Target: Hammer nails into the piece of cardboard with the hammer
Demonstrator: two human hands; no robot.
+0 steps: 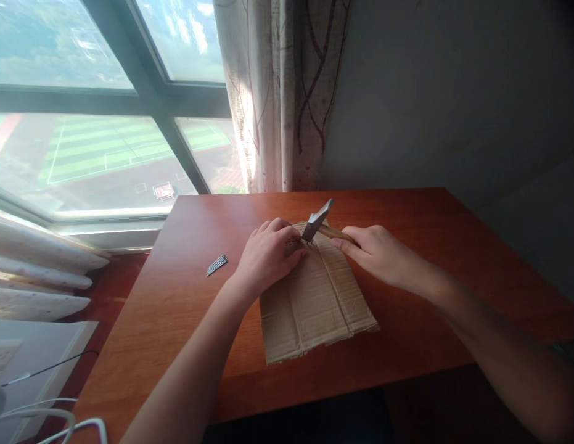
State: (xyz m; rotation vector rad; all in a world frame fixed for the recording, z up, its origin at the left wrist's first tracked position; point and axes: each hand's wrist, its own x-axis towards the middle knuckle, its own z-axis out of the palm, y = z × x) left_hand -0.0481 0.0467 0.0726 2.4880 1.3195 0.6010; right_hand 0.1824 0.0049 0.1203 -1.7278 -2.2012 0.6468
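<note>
My right hand (367, 250) is wrapped around the wooden handle of a hammer (317, 221). The hammer's metal head is tilted, its lower end down at the far part of a brown cardboard piece (309, 308). My left hand (270, 250) rests on the cardboard's far left side, thumb and fingers curled together close beside the hammer head. A small brownish piece with dark marks shows between them; what exactly the fingertips grip is too small to tell. Left of that hand lies a row of thin grey metal nails (217, 265).
The reddish-brown wooden table (176, 333) carries all of this. A window (106, 148) and a patterned curtain (272, 92) stand beyond its far left edge. White cables (60, 419) hang at the lower left. A grey wall (430, 105) rises behind.
</note>
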